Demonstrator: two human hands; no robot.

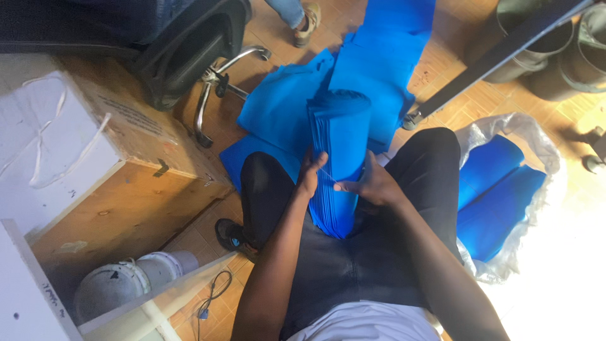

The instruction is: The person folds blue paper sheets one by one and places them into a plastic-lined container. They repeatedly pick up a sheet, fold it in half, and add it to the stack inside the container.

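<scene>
The stack of blue fabric sheets (pixel 339 164) is standing on edge between the person's thighs, lower end resting on the lap, upper end folding over away from the body. It is showing many thin layers along its left edge.

Handling, by judgement: soft, limp material; single sheets are prob. very light, but the whole stack is looking moderately bulky. Layers are likely sliding against each other, so a loose grip is risking fan-out. Not fragile. Best hold: both sides at mid-height, squeezing across the thickness, approx. where the hands are sitting now.

Pose: the left hand (pixel 310 175) is pressing flat against the layered left edge, fingers pointing up, forearm coming in from below. The right hand (pixel 372 185) is gripping the right side at the same height, thumb reaching across the front face toward the left hand. Both hands are thus clamping the stack between them; elbows are bent, forearms converging.

Nearby: more loose blue sheets (pixel 372 69) are lying on the tiled floor (pixel 442 63) ahead; a clear plastic bag (pixel 536 145) w/ blue folded bundles (pixel 495 196) is sitting at right; a wooden crate (pixel 120 189) is at left.
</scene>
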